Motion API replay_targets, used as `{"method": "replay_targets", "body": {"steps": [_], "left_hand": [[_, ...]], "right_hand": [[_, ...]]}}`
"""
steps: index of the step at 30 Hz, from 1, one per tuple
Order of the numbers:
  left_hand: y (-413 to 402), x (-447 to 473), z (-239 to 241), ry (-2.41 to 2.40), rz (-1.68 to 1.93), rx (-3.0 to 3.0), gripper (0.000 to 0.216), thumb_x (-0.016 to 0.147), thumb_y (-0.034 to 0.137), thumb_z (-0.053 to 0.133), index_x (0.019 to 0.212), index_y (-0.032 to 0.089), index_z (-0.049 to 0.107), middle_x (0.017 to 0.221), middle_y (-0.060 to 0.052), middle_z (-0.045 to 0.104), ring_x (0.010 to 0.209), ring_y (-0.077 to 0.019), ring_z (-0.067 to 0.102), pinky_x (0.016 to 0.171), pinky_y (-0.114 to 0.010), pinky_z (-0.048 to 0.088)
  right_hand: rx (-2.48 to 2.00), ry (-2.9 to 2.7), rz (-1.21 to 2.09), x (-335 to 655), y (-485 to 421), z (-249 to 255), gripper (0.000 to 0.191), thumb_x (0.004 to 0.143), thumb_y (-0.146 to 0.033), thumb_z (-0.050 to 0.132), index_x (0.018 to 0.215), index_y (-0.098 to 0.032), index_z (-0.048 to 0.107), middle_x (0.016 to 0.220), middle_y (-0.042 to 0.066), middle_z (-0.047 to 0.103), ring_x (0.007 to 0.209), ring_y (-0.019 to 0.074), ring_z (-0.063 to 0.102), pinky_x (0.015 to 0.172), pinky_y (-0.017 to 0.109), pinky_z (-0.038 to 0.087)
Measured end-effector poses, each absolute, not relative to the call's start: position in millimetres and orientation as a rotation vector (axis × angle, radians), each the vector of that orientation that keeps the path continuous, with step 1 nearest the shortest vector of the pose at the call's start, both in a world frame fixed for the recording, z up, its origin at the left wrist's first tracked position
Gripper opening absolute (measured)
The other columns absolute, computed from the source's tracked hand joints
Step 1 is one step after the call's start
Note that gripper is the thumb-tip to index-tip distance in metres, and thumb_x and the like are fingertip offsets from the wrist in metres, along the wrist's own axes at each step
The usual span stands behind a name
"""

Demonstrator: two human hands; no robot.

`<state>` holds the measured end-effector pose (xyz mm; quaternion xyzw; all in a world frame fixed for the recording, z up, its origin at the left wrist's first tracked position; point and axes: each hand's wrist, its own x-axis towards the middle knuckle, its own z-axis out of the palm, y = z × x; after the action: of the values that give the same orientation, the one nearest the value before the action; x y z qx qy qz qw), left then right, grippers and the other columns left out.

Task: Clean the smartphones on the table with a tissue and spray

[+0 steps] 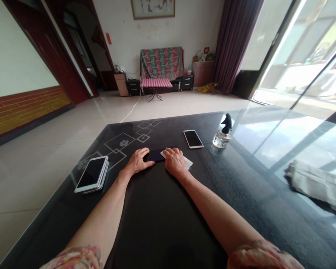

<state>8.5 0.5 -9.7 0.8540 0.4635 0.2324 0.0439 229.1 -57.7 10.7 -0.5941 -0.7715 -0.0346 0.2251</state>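
A dark phone [156, 155] lies flat on the black table in front of me, its screen side hard to make out. At its left end is my left hand [137, 162], thumb on the near edge and fingers on the far edge, gripping it. Bent over the phone's right end, my right hand [175, 161] holds a white cloth [188, 163] with a zigzag edge pressed under the fingers. The palm hides part of the cloth and the phone's right end. Beyond the right hand rests a white-framed phone [193, 139] with a black screen.
To the left, several white-edged tablets or phones [92, 173] are stacked near the table's edge. A clear spray bottle [221, 139] with a black nozzle stands at the back right. Far right lies a folded greyish cloth [319, 185]. The glossy table [156, 224] reflects the window.
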Motion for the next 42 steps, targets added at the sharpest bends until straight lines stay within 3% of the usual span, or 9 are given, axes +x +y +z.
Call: {"method": "replay_targets", "body": {"steps": [11,29,36,42], "left_hand": [[0,12,-6,1.432,0.704,2.573,0.07,0.072,0.062,0.064,0.121,0.012,0.062,0.133,-0.015,0.056,0.127,-0.031,0.048,0.11,-0.045,0.037],[1,15,-5,1.425,0.748,2.489,0.065,0.068,0.059,0.069,0.118,0.017,0.065,0.132,-0.011,0.058,0.125,-0.0315,0.049,0.108,-0.046,0.039],[-1,16,-3,1.404,0.686,2.511,0.062,0.073,0.054,0.067,0.123,0.019,0.061,0.138,-0.01,0.053,0.127,-0.0336,0.046,0.108,-0.048,0.037],[-4,19,-3,1.463,0.585,2.489,0.073,0.071,0.063,0.064,0.129,0.021,0.055,0.146,-0.01,0.044,0.129,-0.0385,0.04,0.105,-0.053,0.038]], "right_hand": [[-1.656,-2.153,-0.133,228,-58,13,0.03,0.092,-0.019,0.041,0.112,-0.023,0.063,0.127,0.004,0.06,0.105,0.0238,0.048,0.087,0.036,0.034],[-1.794,-2.041,-0.135,227,-49,10,0.034,0.088,-0.018,0.044,0.117,-0.024,0.061,0.132,0.004,0.057,0.11,0.025,0.046,0.089,0.037,0.034],[-1.818,-1.986,-0.126,232,-40,5,0.035,0.088,-0.019,0.044,0.118,-0.023,0.062,0.134,0.004,0.056,0.115,0.0257,0.045,0.095,0.039,0.034],[-1.796,-1.86,-0.074,237,-32,-1,0.035,0.089,-0.018,0.04,0.115,-0.021,0.065,0.132,0.006,0.058,0.114,0.0233,0.05,0.098,0.036,0.036]]}}
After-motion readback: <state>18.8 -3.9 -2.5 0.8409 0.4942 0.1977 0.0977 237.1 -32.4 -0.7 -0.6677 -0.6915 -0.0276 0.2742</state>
